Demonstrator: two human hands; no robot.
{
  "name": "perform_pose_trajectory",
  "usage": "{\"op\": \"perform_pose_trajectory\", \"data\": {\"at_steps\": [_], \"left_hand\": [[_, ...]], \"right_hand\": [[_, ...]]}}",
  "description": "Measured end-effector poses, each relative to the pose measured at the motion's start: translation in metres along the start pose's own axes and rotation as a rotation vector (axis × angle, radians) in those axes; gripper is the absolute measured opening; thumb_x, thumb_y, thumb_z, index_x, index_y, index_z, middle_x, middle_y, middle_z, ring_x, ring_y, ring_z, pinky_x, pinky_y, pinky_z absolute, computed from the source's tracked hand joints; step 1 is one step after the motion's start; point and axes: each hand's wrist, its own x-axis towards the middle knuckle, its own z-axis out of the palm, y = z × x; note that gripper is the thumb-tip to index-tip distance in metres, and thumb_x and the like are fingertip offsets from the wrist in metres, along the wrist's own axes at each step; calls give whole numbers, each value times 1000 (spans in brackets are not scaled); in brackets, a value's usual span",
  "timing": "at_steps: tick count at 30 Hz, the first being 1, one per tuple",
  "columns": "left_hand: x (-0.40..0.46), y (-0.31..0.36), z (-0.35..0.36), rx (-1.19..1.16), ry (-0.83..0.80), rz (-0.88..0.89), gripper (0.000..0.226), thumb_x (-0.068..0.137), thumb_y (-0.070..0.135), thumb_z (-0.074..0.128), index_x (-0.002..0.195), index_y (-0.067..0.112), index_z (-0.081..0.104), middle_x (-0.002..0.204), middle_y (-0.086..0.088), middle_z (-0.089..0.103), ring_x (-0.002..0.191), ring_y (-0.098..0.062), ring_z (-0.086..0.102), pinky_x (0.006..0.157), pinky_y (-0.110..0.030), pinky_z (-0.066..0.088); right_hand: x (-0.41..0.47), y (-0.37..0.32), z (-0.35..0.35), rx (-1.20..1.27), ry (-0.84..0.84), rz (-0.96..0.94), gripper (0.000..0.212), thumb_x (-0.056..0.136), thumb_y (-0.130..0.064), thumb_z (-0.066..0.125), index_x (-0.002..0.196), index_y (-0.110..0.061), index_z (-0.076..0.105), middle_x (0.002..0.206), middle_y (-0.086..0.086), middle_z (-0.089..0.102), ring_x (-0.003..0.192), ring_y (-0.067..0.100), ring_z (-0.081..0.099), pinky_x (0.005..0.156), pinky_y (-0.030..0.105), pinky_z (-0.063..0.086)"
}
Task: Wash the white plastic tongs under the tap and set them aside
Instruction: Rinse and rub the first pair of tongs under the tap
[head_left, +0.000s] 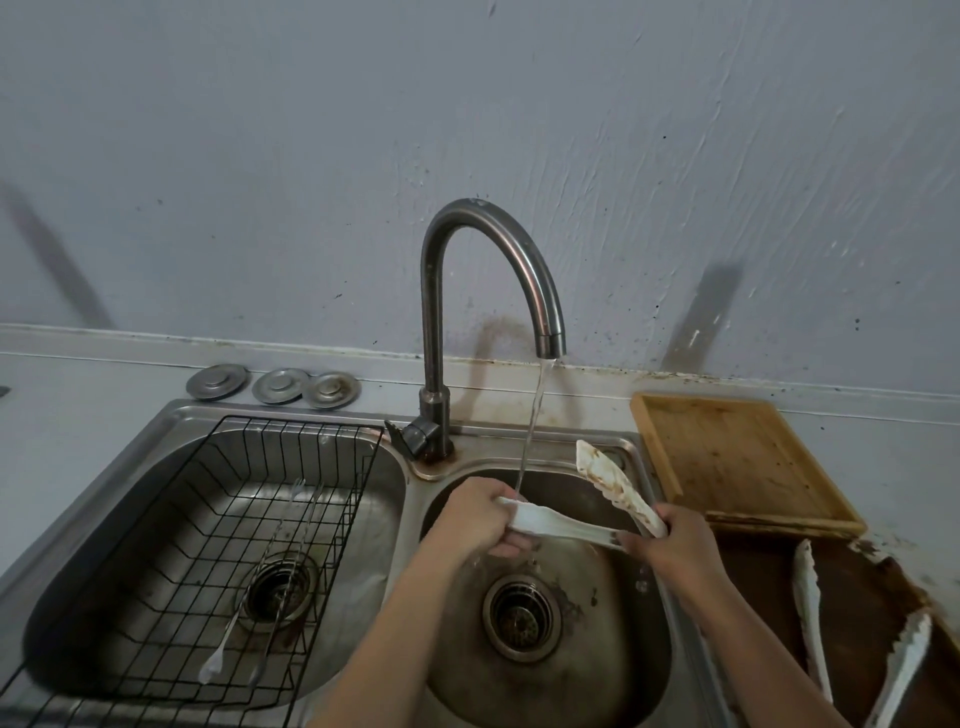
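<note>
Our left hand (480, 514) grips one arm tip of the white plastic tongs (566, 525) under the tap's (488, 291) stream; our right hand (675, 540) clasps the hinge end, above the right sink basin (639, 675).

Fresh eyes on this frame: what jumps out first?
The running tap at centre, its stream falling onto the white tongs held over the right sink basin. The left hand grips one arm's tip, the right hand the hinge end; the other arm is stained brown. A second pair of tongs lies on the counter at right.
</note>
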Motion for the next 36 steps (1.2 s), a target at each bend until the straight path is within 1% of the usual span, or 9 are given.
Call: {"op": "perform_pose_trajectory", "data": {"at_steps": [3,6,10,12,16,19,26,31,36], "left_hand": [[0,7,-15,-47,-104,-8,34,93,-5,37,89,12,67,91,-8,66,78,-16,69,68,-26,60],[-2,14,-14,-227,-36,23,33,90,-10,40,88,9,66,104,-11,67,91,-19,67,78,-32,59],[1,17,18,-873,360,104,38,79,-28,35,91,4,52,86,-12,64,79,-19,66,74,-30,57],[3,15,39,-974,588,157,38,82,-23,38,106,5,46,91,-11,63,77,-15,65,66,-21,56],[10,3,76,-973,580,72,26,94,-4,32,119,-5,38,94,-14,64,78,-20,66,67,-26,55],[9,-6,82,-995,437,-28,29,93,-6,33,122,-6,37,92,-13,64,79,-19,65,66,-29,54],[8,11,43,-883,470,259,29,90,-11,37,91,16,48,91,-4,63,88,-24,63,86,-41,53],[15,22,29,-732,491,254,38,87,-14,28,87,19,48,77,-3,52,64,-15,50,70,-33,52],[22,31,14,-693,353,192,36,85,-15,29,92,14,50,72,-3,50,60,-16,49,70,-37,52]], "right_hand": [[-1,-2,1,14,-23,11,41,72,-16,78,109,-7,63,88,6,66,78,20,64,58,27,51],[-4,-6,8,50,-7,-12,37,74,-18,77,107,-7,64,75,1,64,68,14,60,50,21,43],[-7,-19,27,83,17,-9,34,75,-20,76,106,-10,65,78,1,65,73,15,62,56,28,51],[-6,-22,35,86,6,-16,35,74,-20,77,106,-10,66,82,3,68,76,18,65,63,33,55],[-6,-19,39,80,1,-25,32,72,-21,78,101,-12,67,73,-5,64,72,14,62,70,40,57],[-6,-10,35,115,-5,58,35,71,-21,79,102,-15,64,78,-3,64,74,13,61,58,29,50],[-8,-7,17,167,-85,99,17,76,-22,75,87,-15,63,77,6,67,69,17,62,50,25,44],[-17,-18,0,128,-328,-118,16,79,-30,71,76,-20,58,64,-4,63,58,5,61,52,17,48],[-21,-20,-17,382,-524,-133,22,74,-34,60,82,-20,75,100,-3,73,76,6,67,61,19,52]]}}
